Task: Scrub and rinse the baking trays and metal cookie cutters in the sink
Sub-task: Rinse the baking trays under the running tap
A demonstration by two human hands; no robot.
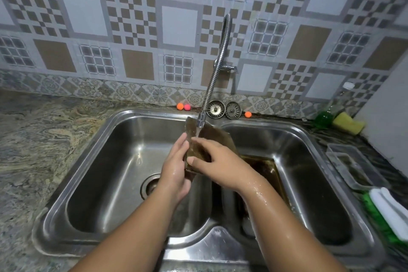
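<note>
Backdrop: patterned tile wall (136, 28). Below it, a marbled stone counter (33, 139) is seen.

A double-basin steel sink (212, 238) is set into the counter. An open drain (151, 185) is noted in the left basin.

A second tray (267, 168), brown-stained, is lying in the right basin, partly hidden by the right forearm.

A baking tray (220, 137), dark and brownish, is held tilted on edge above the divider between the basins, directly under the spout of the flexible faucet (218, 62). A water stream (198, 132) is running onto its upper part.

The tray's left edge is gripped by the left hand (176, 165), fingers laid up along the edge; the thumb is hidden. The right hand (212, 159) is laid on the tray's face, fingers spread apart and fairly flat against the metal, thumb pointing left. Whether anything is held under that palm cannot be told. Both forearms are wet.

On the counter right of the sink, a clear plastic container (353, 165) is recorded, with a white-and-green item (388, 212) in front of it; its kind cannot be told.

At the far right corner, a yellow sponge (347, 125) sits just beside a green bottle (324, 118).

Two metal sink strainers (225, 110) are propped side by side behind the sink rim.

Small balls along the wall: orange ball (180, 106) touching pink ball (187, 107); a second orange one (248, 114) right of the strainers.
</note>
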